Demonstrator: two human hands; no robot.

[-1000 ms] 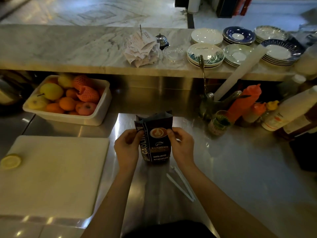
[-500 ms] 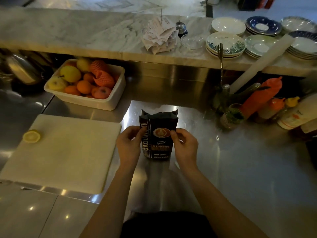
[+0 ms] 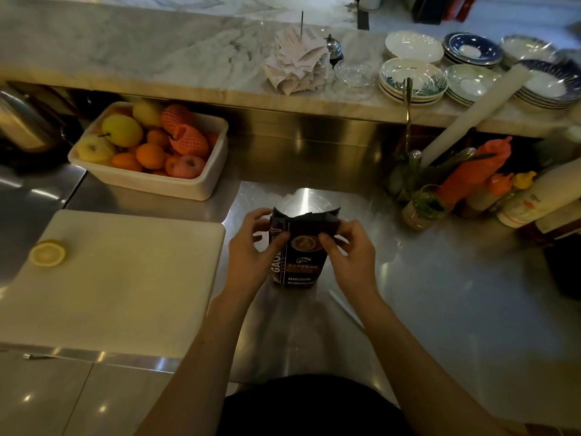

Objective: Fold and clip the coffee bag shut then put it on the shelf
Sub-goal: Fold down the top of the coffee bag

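A dark coffee bag point(image 3: 301, 258) with a cup logo stands upright on the steel counter point(image 3: 440, 294), its top open and crumpled. My left hand point(image 3: 251, 251) pinches the bag's upper left edge. My right hand point(image 3: 349, 254) pinches its upper right corner. A long white bag clip point(image 3: 345, 308) lies on the counter just right of the bag, partly hidden behind my right forearm.
A white cutting board point(image 3: 125, 278) with a lemon half point(image 3: 47, 253) lies to the left. A tub of fruit point(image 3: 151, 149) stands behind it. Sauce bottles point(image 3: 478, 177) and a jar crowd the right. The marble ledge point(image 3: 157, 58) above holds stacked plates point(image 3: 412, 78) and receipts.
Both hands have slid up from the bag's sides to its top corners, and the open top now looks more crumpled. The view shifted slightly.
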